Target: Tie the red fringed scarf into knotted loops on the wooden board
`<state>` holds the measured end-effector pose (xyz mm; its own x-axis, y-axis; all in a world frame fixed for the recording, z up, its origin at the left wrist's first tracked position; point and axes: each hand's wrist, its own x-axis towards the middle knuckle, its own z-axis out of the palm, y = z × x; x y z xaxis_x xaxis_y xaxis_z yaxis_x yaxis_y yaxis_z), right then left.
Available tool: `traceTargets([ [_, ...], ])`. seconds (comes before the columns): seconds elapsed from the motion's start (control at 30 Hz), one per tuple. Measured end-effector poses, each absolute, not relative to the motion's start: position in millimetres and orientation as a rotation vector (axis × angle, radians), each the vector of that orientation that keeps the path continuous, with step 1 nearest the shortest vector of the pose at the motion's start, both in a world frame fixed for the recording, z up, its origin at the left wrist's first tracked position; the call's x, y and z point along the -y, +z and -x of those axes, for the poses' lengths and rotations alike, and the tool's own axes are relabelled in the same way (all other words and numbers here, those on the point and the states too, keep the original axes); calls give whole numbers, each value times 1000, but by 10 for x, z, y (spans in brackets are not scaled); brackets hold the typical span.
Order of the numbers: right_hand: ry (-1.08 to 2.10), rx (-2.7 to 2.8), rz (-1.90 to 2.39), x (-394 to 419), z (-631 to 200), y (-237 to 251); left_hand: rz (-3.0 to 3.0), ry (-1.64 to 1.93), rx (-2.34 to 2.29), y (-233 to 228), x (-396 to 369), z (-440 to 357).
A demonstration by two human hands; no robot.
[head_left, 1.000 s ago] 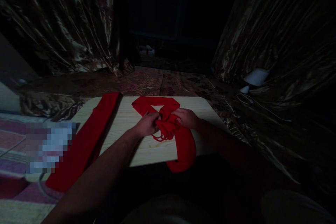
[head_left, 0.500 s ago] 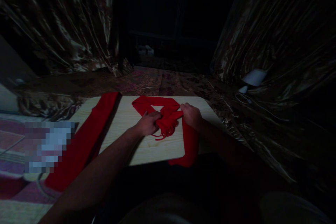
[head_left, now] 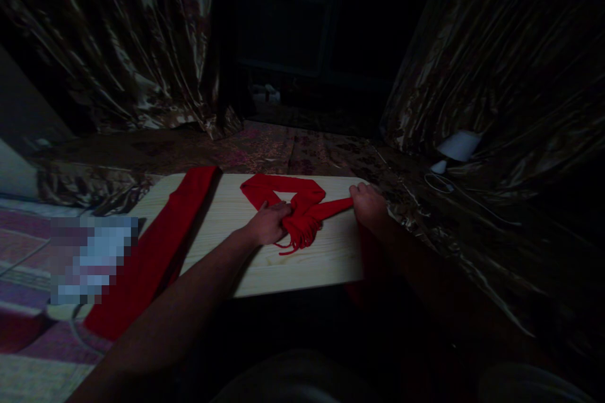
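Scarf, red (head_left: 302, 204), knitted, lying near the middle of a pale wooden surface (head_left: 302, 264); looped at the far side, crossed into a bunched knot with fringe trailing toward the person. Left hand (head_left: 269, 223): fingers closed on the knot, apparently pinning it so the crossing holds. Right hand (head_left: 371, 204): fingers closed on one tail near the surface's right edge, that strand drawn taut between the hands. Second red cloth (head_left: 161, 252) lies apart, draped over the left edge.
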<state>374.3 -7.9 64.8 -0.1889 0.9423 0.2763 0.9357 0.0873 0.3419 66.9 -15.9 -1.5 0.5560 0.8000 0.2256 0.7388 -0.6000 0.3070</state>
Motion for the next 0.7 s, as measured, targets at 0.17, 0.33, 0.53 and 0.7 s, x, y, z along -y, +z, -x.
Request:
traceTargets([
  [0.17,523,-2098,-2086,-65,-3994,619,-2590,530,-1294,-49,144,-662],
  [0.33,387,-1906,-2212,-178,-4232,617,-2586,537,-1281,-54,138,-663],
  [0.53,600,-1866,-2260,-230,-4662,834,-2572,526,-1289,-84,115,-655],
  [0.7,493,-1721,-2422,-221,-5105,876,-2580,557,-1289,-40,147,-656],
])
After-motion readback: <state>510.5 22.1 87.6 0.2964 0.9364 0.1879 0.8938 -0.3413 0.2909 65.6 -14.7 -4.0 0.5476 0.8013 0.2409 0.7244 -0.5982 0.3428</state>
